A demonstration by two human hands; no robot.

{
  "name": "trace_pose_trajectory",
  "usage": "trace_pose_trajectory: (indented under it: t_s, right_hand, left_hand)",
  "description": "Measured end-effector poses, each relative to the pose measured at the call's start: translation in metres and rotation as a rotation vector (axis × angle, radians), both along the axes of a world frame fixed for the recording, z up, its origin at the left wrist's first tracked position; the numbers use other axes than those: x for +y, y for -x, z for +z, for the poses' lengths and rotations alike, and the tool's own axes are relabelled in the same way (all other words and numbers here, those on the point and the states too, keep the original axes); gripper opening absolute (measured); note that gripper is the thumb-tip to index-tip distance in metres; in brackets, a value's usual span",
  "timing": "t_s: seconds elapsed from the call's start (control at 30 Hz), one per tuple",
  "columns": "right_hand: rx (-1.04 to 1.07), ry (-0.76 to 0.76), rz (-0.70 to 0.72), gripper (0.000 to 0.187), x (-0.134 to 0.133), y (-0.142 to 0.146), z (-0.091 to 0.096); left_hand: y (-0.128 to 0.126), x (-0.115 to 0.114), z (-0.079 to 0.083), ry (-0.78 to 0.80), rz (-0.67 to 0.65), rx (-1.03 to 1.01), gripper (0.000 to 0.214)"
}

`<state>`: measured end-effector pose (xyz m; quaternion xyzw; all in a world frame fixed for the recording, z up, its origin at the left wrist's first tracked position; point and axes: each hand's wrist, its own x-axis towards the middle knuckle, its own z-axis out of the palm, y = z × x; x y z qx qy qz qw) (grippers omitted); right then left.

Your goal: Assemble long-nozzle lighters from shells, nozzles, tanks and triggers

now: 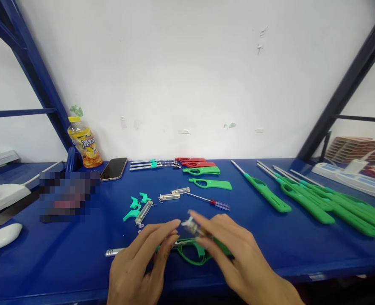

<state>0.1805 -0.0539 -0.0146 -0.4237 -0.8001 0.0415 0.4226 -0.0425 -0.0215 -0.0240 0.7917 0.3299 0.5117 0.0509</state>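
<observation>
In front of me lies an opened green gas lighter housing point(196, 259), its trigger loop facing me and its metal tube point(113, 252) pointing left. My left hand point(143, 258) is closed over the join of tube and housing, thumb and forefinger close together there; a thin wire shows beside the thumb. Just above the housing, my right hand point(234, 245) pinches a small clear fuel tank point(192, 225) with a whitish end, blurred by motion. Turquoise triggers point(131, 214) and another clear fuel tank point(144, 212) lie beyond my left hand.
Two fuel tanks point(170, 196) and a screwdriver point(217, 204) lie mid-table. Behind are metal tubes point(144, 166), red housings point(200, 164) and green housings point(211, 184). Assembled green lighters point(304, 199) lie right. A phone point(113, 168) and a bottle point(85, 144) stand at back left.
</observation>
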Motion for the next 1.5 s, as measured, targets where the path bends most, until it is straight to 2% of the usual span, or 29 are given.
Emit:
trace_pose_trajectory:
  t_s: [0.07,0.2,0.3,0.37,0.5,0.57,0.67,0.8,1.0,1.17,1.3,1.37,1.5]
  right_hand:
    - [0.05,0.007,-0.103,0.038,0.003,-0.008,0.0]
    - [0.172,0.127,-0.268,0.011,0.004,-0.028,0.006]
    - [0.16,0.174,-0.333,0.021,0.003,-0.038,0.009]
    - [0.097,0.243,-0.282,0.022,0.002,-0.042,0.01]
    - [-0.02,0.438,-0.107,0.009,-0.002,-0.044,0.011]
    - [-0.039,0.468,-0.053,0.008,-0.002,-0.043,0.01]
    - [-0.057,0.45,0.012,0.005,0.0,-0.04,0.008]
    - [-0.066,0.378,0.052,0.013,0.004,-0.039,0.005]
    - [0.05,0.288,0.075,0.014,0.005,-0.036,0.007]
    - [0.106,0.303,0.032,0.013,0.004,-0.032,0.009]
    - [0.049,0.288,-0.066,0.026,-0.001,-0.035,0.008]
    - [-0.002,0.27,-0.094,0.025,-0.004,-0.039,0.007]
    - [-0.053,0.268,-0.056,0.02,-0.007,-0.042,0.008]
  left_hand:
    - [-0.001,-0.001,-0.001,0.0,-0.008,0.002,0.033]
    - [-0.003,-0.001,-0.001,-0.002,-0.064,0.039,0.039]
    - [-0.005,0.0,-0.001,0.013,-0.062,0.064,0.037]
    - [-0.005,0.001,-0.001,0.012,-0.053,0.094,0.033]
    - [-0.005,0.002,0.0,-0.009,-0.07,0.14,0.032]
    - [-0.004,0.002,0.001,-0.015,-0.086,0.147,0.032]
    - [-0.005,0.002,0.001,-0.028,-0.116,0.151,0.032]
    - [-0.007,0.003,0.004,-0.061,-0.133,0.149,0.033]
    - [-0.025,0.013,0.007,-0.068,-0.15,0.242,0.035]
    - [-0.034,0.021,0.004,-0.06,-0.236,0.271,0.021]
    - [-0.031,0.019,0.002,-0.105,-0.193,0.232,0.023]
    - [-0.03,0.017,0.003,-0.1,-0.178,0.219,0.023]
    - [-0.031,0.016,0.003,-0.088,-0.177,0.209,0.023]
